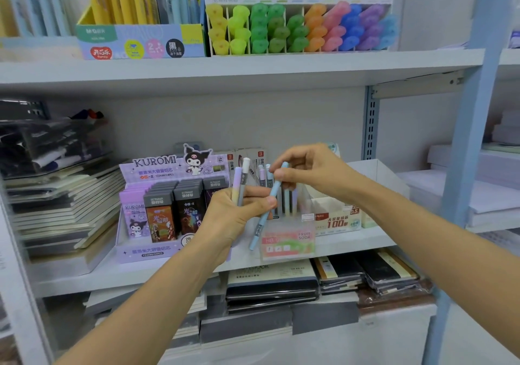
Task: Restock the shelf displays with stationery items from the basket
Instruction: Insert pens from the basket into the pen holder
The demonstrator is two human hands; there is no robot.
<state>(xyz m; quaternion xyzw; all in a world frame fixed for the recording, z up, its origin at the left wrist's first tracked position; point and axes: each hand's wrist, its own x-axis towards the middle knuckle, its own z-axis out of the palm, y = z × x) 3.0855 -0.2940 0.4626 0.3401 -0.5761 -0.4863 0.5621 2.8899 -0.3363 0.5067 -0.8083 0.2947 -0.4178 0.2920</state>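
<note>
One blue pen [260,224], top pinched in right hand [309,170].

Single wide-angle view, worn on the head, facing forward and slightly down. Close in on the middle shelf [363,242] at centre, with the upper shelf [225,69] across the top.

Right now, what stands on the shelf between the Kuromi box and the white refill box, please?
The clear Fruit Soda pen holder stands there, as the head view shows.

notebook stack [64,209] left | wrapped notebooks [273,286] below | blue post [475,111] right
</note>
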